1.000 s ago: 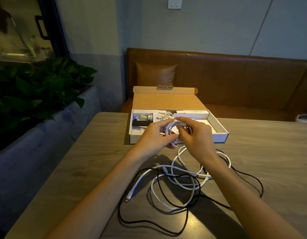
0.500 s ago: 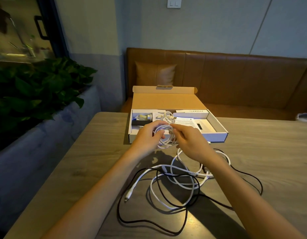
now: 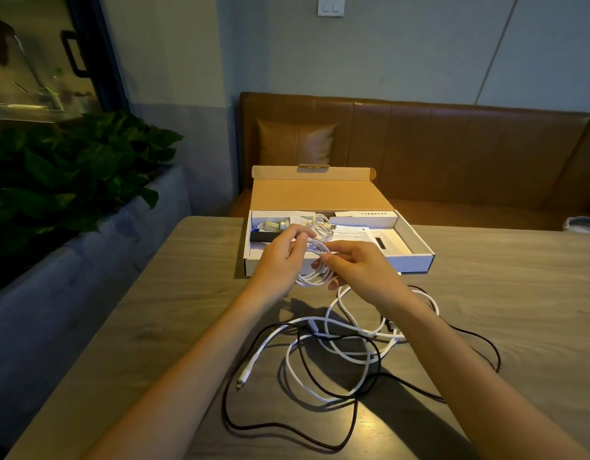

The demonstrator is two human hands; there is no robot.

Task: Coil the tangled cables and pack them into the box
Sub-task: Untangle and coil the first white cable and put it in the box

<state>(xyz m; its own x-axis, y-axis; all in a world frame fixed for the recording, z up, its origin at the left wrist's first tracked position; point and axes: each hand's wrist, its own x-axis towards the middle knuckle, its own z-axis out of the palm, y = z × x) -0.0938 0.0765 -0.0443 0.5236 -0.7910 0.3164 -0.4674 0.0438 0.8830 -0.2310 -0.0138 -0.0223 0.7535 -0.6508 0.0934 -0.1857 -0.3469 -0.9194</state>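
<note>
Just one white coil between left hand and right hand.

Café booth: leather bench, table

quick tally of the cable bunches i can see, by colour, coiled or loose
small white coil in the box: 1
larger white coil, held by left hand and right hand: 1
white loose tangle on the table: 1
black loose cable on the table: 1
total: 4
</note>
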